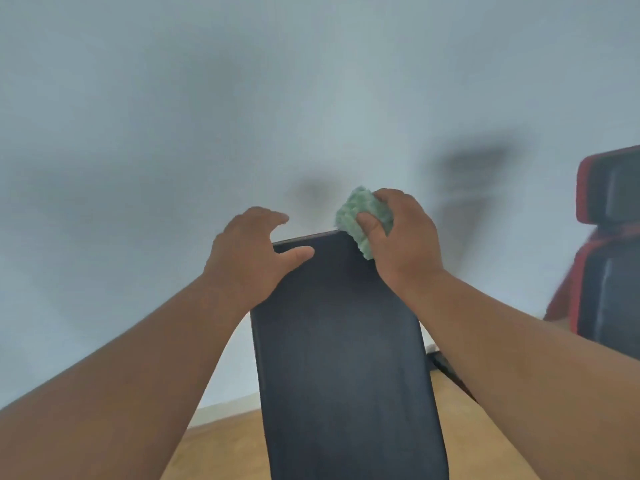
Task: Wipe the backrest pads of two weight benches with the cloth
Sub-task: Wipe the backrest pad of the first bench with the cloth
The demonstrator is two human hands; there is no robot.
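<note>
A black backrest pad (pixel 341 341) rises up the middle of the head view, tilted away toward the wall. My right hand (pixel 405 237) grips a bunched pale green cloth (pixel 360 220) and holds it against the pad's top right corner. My left hand (pixel 252 251) rests at the top left corner, thumb lying on the pad's face and fingers curled over its upper edge. A second bench pad (pixel 613 271), black with red trim, stands at the right edge, partly cut off by the frame.
A plain pale wall (pixel 173 116) fills the background close behind the pad. Wooden floor (pixel 225 441) shows at the bottom, and a dark frame bar (pixel 446 368) runs behind my right forearm.
</note>
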